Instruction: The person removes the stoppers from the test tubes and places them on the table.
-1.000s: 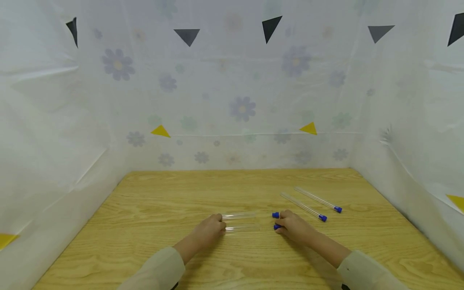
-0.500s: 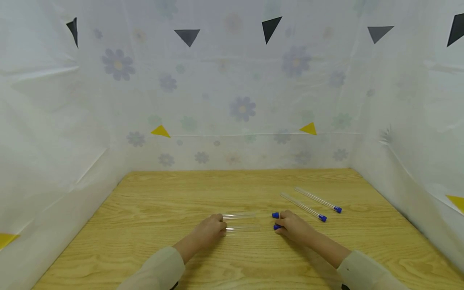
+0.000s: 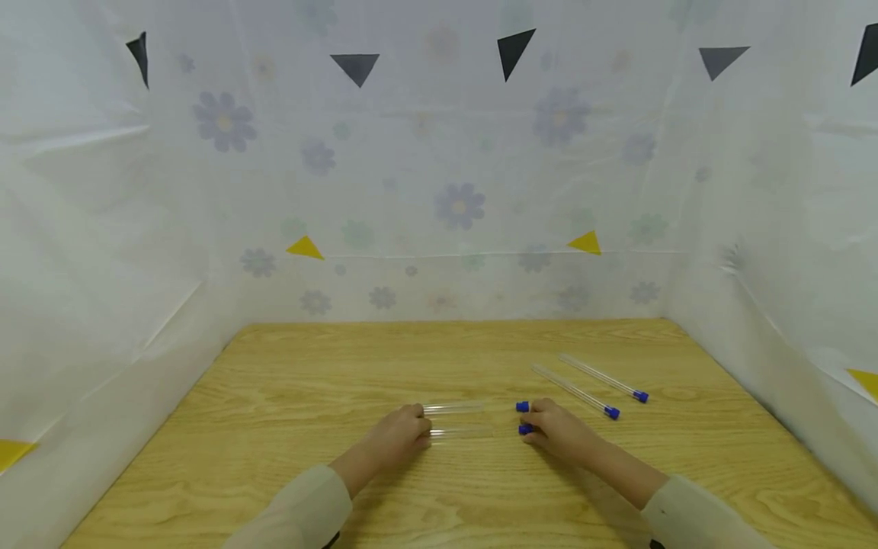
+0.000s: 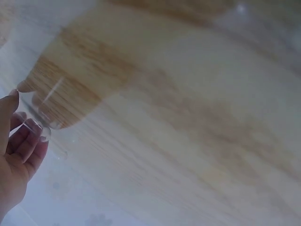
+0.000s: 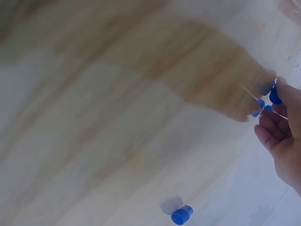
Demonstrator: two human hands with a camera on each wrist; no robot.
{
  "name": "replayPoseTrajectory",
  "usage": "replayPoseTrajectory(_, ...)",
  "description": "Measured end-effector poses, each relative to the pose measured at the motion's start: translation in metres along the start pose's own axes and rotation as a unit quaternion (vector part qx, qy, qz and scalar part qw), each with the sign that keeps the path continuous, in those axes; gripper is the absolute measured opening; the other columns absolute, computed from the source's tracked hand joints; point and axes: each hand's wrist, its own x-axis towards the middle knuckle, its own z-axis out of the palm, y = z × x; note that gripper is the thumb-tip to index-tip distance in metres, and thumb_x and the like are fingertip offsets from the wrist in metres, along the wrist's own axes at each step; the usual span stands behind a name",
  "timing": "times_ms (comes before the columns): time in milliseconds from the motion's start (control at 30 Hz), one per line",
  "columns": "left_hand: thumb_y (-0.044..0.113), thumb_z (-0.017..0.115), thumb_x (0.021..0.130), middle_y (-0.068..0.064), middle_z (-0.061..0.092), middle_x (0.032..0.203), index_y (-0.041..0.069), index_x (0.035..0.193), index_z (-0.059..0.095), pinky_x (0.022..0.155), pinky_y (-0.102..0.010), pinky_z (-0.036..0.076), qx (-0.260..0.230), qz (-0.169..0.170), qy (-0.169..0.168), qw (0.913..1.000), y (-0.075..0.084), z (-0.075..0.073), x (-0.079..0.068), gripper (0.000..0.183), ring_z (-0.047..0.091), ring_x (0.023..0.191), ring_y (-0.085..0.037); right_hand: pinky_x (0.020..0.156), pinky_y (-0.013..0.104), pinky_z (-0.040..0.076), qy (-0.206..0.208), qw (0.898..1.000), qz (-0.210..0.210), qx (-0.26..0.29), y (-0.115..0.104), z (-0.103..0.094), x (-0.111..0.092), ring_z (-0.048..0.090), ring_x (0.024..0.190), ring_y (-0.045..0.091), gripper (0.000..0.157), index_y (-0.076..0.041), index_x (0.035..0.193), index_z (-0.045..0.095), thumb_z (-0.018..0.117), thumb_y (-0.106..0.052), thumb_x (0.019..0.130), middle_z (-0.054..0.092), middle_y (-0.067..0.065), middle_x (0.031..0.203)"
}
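Two clear plastic tubes [image 3: 454, 408] lie side by side near the table's middle. My left hand [image 3: 398, 438] grips them at their left ends; in the left wrist view a rounded clear end [image 4: 44, 133] shows at the fingertips. To the right, past a short gap, my right hand [image 3: 559, 431] holds two blue caps [image 3: 526, 429], one above the other in the head view. In the right wrist view one blue cap [image 5: 275, 95] is pinched between thumb and finger, and a thin pale line runs by the other fingers. The far parts of the caps are hidden behind the hand.
Two more clear tubes [image 3: 575, 390] with blue caps on lie slanted on the wood-grain table [image 3: 309, 381], behind and right of my right hand. White sheeting [image 3: 411, 152] with flowers and triangles walls the back and both sides.
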Motion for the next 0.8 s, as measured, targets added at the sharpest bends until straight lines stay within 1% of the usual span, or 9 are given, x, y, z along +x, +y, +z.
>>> replayPoseTrajectory(100,0.018,0.065,0.086,-0.001,0.054,0.082,0.007,0.087,0.065,0.060,-0.019,0.043,0.000,0.010,0.011,0.9999,0.000,-0.001,0.001,0.011,0.048,0.070,-0.009,0.061,0.020,0.048,0.006,1.000,-0.005,0.005,0.001,-0.001,-0.002,0.053,0.078,0.015,0.018,0.000,0.094,0.068,0.070,-0.010,0.080,0.056,0.002,0.084)
replayPoseTrajectory(200,0.017,0.066,0.086,-0.001,0.054,0.082,0.007,0.087,0.065,0.060,-0.019,0.043,0.006,0.025,0.026,0.9993,0.000,-0.001,0.002,0.011,0.048,0.070,-0.010,0.061,0.020,0.048,0.021,1.000,-0.016,0.005,0.003,-0.002,-0.004,0.052,0.076,0.013,0.014,-0.003,0.091,0.068,0.071,-0.010,0.079,0.057,0.001,0.083)
replayPoseTrajectory(300,0.018,0.066,0.086,-0.002,0.055,0.083,0.005,0.091,0.065,0.061,-0.020,0.044,0.014,0.037,0.037,0.9985,0.000,-0.001,0.003,0.014,0.049,0.071,-0.011,0.060,0.019,0.048,0.037,0.999,-0.021,-0.001,0.005,-0.002,-0.007,0.052,0.075,0.012,0.016,-0.001,0.090,0.068,0.072,-0.011,0.078,0.057,0.002,0.083)
replayPoseTrajectory(500,0.019,0.066,0.086,-0.003,0.056,0.085,0.002,0.096,0.067,0.061,-0.020,0.046,0.026,0.043,0.051,0.9975,0.002,-0.001,0.006,0.019,0.052,0.072,-0.012,0.061,0.020,0.050,0.049,0.998,-0.022,-0.014,0.010,-0.003,-0.013,0.054,0.077,0.017,0.026,0.004,0.098,0.067,0.072,-0.010,0.076,0.061,0.007,0.086)
replayPoseTrajectory(667,0.019,0.067,0.086,-0.003,0.057,0.086,0.002,0.097,0.067,0.062,-0.019,0.047,0.034,0.047,0.059,0.9966,0.006,-0.002,0.008,0.021,0.053,0.073,-0.012,0.063,0.025,0.051,0.071,0.996,-0.033,-0.035,0.014,-0.005,-0.017,0.055,0.078,0.020,0.028,0.003,0.098,0.067,0.074,-0.010,0.074,0.061,0.009,0.087)
replayPoseTrajectory(800,0.020,0.067,0.085,-0.004,0.059,0.087,0.002,0.097,0.067,0.065,-0.019,0.049,0.043,0.048,0.064,0.9959,0.009,-0.003,0.012,0.021,0.056,0.075,-0.013,0.062,0.024,0.051,0.080,0.995,-0.022,-0.050,0.016,-0.006,-0.020,0.055,0.078,0.019,0.030,0.003,0.098,0.066,0.076,-0.012,0.073,0.061,0.008,0.087)
